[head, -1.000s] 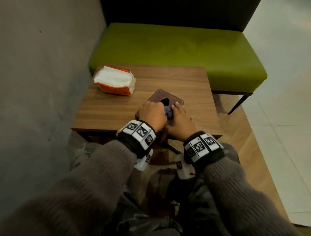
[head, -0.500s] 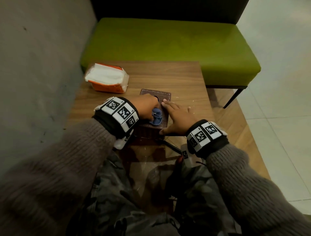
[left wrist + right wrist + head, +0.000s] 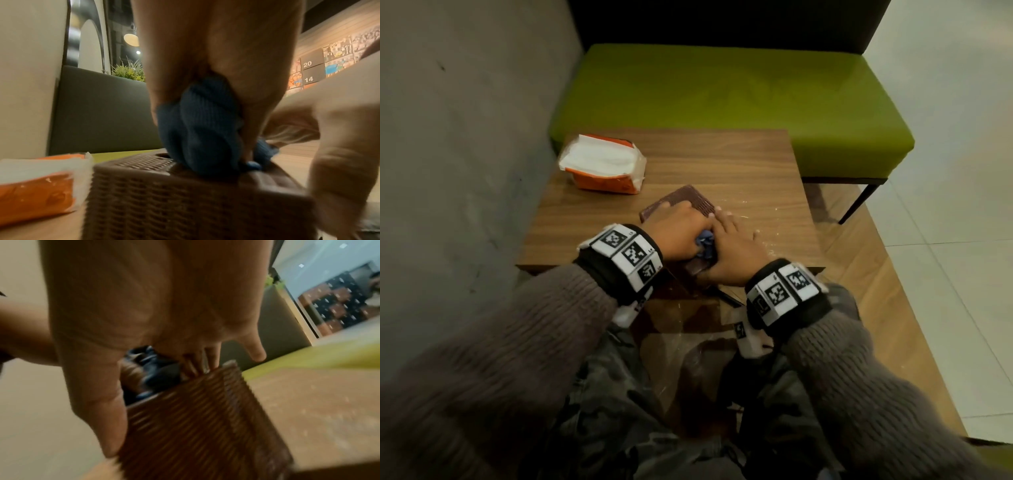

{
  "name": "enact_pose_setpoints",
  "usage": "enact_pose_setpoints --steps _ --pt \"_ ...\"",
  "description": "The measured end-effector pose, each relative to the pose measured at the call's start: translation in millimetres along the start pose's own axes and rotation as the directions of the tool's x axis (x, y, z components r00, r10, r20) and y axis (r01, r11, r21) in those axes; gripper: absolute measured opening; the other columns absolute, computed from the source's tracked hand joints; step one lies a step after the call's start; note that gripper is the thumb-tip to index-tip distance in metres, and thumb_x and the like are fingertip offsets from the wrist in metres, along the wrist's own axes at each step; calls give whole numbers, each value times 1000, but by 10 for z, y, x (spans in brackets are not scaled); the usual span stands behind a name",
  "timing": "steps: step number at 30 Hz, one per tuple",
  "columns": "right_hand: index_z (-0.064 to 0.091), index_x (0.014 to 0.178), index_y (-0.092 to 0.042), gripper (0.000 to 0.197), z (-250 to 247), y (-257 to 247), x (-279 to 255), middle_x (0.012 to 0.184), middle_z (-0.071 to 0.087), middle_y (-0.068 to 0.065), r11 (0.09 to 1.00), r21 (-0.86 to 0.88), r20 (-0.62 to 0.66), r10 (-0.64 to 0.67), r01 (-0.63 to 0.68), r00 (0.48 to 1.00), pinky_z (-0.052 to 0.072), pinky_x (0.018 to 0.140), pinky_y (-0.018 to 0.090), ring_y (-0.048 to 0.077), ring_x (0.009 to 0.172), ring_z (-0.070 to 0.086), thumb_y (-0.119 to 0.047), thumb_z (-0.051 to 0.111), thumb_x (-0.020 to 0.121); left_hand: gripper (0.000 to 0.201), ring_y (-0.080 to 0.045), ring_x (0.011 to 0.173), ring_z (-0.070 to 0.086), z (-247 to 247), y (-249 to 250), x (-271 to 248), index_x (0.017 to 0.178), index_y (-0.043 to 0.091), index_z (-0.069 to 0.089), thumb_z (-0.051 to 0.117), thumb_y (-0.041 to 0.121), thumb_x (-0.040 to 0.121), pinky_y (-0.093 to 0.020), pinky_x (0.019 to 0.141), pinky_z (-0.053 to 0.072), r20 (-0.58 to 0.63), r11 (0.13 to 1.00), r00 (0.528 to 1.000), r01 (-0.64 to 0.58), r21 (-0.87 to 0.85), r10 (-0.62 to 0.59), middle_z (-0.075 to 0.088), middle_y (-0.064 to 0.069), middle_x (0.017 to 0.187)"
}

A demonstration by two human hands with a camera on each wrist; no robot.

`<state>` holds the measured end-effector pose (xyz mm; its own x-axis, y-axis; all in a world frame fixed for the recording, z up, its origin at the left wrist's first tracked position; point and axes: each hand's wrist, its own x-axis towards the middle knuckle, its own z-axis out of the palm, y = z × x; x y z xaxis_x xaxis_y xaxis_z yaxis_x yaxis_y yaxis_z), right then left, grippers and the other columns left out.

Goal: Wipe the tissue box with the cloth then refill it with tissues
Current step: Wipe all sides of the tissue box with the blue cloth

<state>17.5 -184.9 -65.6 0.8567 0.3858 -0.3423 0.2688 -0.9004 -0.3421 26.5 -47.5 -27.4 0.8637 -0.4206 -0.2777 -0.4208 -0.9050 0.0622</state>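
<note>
A brown woven tissue box (image 3: 690,202) (image 3: 185,199) (image 3: 205,421) stands near the front edge of the wooden table (image 3: 739,164). My left hand (image 3: 678,233) grips a bunched blue cloth (image 3: 705,245) (image 3: 199,128) (image 3: 152,369) and presses it on the box's top. My right hand (image 3: 732,246) lies flat on the box's right part, fingers straight (image 3: 207,360), thumb down its near side. An orange pack of white tissues (image 3: 602,164) (image 3: 37,183) lies at the table's back left.
A green padded bench (image 3: 722,99) stands behind the table, with a grey wall (image 3: 465,137) on the left. Pale floor tiles (image 3: 945,222) lie to the right. Small crumbs dot the table to the right of the box.
Both hands have slid nearer the table's front edge on the box. The box has turned, so one corner now points away. The left hand still grips the cloth.
</note>
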Motion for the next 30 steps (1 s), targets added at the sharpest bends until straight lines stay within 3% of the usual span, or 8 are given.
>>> enact_pose_setpoints --steps 3,6,11,14,17,22,26,30 --pt "-3 153 -12 131 218 -63 -60 161 -8 -1 984 158 -138 105 -83 985 10 116 58 19 148 -5 -73 68 61 5 -27 108 47 64 176 26 89 19 50 49 24 87 -41 83 37 -115 988 982 141 -67 -148 60 -7 105" --pt "4 152 -12 124 169 9 0 161 0 0 978 182 -193 134 -98 972 17 115 56 19 148 1 -62 75 64 11 -28 109 47 98 248 87 94 16 53 49 23 87 -41 85 37 -102 979 976 181 -91 -190 60 -7 107" --pt "17 149 -17 117 -90 229 101 156 19 2 999 38 -123 -3 8 992 27 109 52 20 143 20 -53 82 59 8 -25 115 45 -56 12 80 92 24 57 55 22 85 -42 88 33 36 997 997 75 -14 -75 59 -2 108" --pt "18 148 -20 117 -169 283 111 154 18 -1 999 36 -65 -38 41 997 24 110 54 19 142 20 -47 86 57 20 -25 108 52 -167 -229 24 97 24 63 57 14 81 -38 83 38 101 988 995 -19 153 4 62 -2 105" --pt "20 148 -18 119 -143 291 123 153 19 -1 998 41 -75 -49 52 996 25 111 54 19 141 19 -47 87 54 21 -24 108 50 -175 -300 -3 95 24 62 57 11 79 -43 88 36 116 984 993 -44 173 24 62 1 99" --pt "24 146 -15 118 -53 255 99 151 22 1 999 31 -161 -25 30 987 31 109 50 19 140 20 -51 86 52 5 -25 105 52 34 44 71 89 21 55 55 24 85 -38 82 38 -39 991 999 27 -133 -32 61 -3 99" --pt "23 147 -15 118 -53 263 69 152 22 1 1000 19 -180 -9 13 984 28 108 48 19 141 19 -53 84 54 21 -23 112 43 156 138 78 107 23 56 51 25 87 -42 90 34 -114 997 992 39 -74 -47 57 -1 110" --pt "21 147 -17 118 -50 263 70 152 22 -1 1000 -2 -173 -5 5 985 27 108 47 18 140 20 -56 83 54 21 -21 112 43 38 -239 -38 103 27 59 55 20 84 -40 85 31 -52 999 999 4 35 -2 57 2 108"
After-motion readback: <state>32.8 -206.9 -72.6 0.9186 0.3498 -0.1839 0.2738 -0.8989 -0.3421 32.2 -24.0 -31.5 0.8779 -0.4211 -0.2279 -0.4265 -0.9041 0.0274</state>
